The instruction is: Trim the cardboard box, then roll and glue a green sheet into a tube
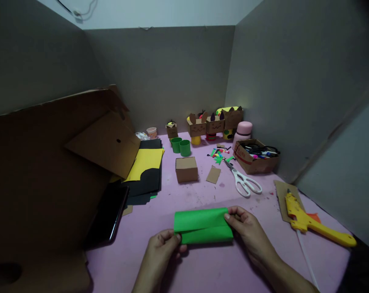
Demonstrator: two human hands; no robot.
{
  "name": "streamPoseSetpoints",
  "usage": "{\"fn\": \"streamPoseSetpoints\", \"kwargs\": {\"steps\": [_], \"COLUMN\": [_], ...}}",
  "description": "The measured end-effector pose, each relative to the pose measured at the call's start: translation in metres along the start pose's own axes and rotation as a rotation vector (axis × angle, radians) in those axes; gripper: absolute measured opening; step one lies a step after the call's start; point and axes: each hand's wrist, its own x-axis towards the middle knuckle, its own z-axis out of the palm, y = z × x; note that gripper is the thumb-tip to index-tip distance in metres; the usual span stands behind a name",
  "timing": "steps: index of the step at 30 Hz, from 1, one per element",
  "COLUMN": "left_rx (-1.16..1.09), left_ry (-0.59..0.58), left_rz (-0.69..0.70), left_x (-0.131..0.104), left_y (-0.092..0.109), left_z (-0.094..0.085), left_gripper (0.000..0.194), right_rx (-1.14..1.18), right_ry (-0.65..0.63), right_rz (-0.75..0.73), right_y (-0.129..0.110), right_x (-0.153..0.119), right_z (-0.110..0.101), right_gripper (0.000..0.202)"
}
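A green paper sheet (201, 221), folded over so its edges run lengthwise, is held level just above the table's front part. My left hand (162, 250) pinches its left end between thumb and fingers. At the right end, my right hand (248, 228) grips the upper corner with thumb and fingertips. Beyond the paper stands a small brown cardboard box (186, 169), with two green paper tubes (185, 148) behind it. A small cardboard piece (213, 175) lies to the right of the box.
White scissors (243, 181) and paper scraps (219, 154) lie right of centre. A yellow glue gun (306, 221) rests at the right, near a box of pens (256, 160). Black and yellow sheets (146, 162), a phone (108, 215) and large cardboard (44, 183) occupy the left. Cardboard figures (215, 125) stand behind.
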Motion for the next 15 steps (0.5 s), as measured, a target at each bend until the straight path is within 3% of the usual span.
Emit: {"fn": "streamPoseSetpoints", "kwargs": {"steps": [15], "left_rx": [-0.023], "left_ry": [-0.046], "left_rz": [0.08], "left_x": [-0.0062], "left_y": [0.008], "left_z": [0.0021], "left_gripper": [0.035], "right_rx": [-0.022], "right_ry": [0.017], "right_rz": [-0.025], "right_y": [0.0021], "right_x": [0.0012], "right_z": [-0.0003], "right_gripper": [0.032]}}
